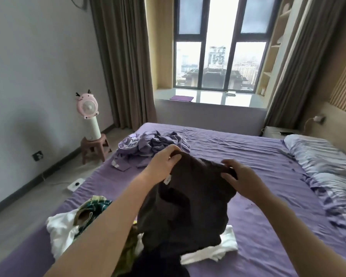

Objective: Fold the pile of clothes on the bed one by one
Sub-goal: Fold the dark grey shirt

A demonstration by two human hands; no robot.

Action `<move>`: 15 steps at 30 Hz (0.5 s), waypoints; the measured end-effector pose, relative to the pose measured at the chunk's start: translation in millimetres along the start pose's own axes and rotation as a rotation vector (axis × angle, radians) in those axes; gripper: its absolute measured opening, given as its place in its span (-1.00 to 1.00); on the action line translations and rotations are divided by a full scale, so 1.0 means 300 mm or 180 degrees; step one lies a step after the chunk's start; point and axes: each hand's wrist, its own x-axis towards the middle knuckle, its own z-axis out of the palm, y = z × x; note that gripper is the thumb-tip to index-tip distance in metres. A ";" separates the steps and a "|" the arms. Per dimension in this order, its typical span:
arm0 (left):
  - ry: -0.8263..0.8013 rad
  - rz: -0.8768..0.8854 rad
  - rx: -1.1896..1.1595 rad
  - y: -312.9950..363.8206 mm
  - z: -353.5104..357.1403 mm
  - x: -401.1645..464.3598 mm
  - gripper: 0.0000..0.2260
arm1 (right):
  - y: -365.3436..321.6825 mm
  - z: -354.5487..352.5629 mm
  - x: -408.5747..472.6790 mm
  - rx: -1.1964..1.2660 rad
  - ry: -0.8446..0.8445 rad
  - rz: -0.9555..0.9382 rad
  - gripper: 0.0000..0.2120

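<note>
The bed [248, 166], under a purple sheet, carries everything: a dark brown garment [186, 200] lifted over its near half, a loose pile of clothes [74, 222] at the near left with white and green-patterned pieces, and a crumpled lilac heap [150, 143] toward the far left edge. The left hand [162, 164] pinches the garment's upper left corner, fingers curled on the cloth; the right hand [242, 180] grips the upper right edge likewise. The garment hangs bunched, its lower part draped onto the pile and a white piece [214, 250]. The likely trouble, as I judge it: lifting or shaking it out could drag those pieces along, or a weak pinch could let one corner slip so the cloth collapses twisted. No baskets, boxes or drawers for the clothes are in view, so nothing here is held in a container.
</note>
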 end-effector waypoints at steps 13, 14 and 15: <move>-0.0055 0.0238 -0.0860 0.462 0.202 -0.010 -0.87 | 0.042 -0.420 -0.146 0.0634 0.0388 -0.0612 -0.88; -0.0056 0.0162 -0.0927 0.462 0.225 -0.026 -0.86 | 0.053 -0.447 -0.158 0.0520 0.0328 -0.0690 -0.85; -0.0049 0.0104 -0.0984 0.461 0.250 -0.042 -0.87 | 0.067 -0.471 -0.170 0.0372 0.0245 -0.0772 -0.82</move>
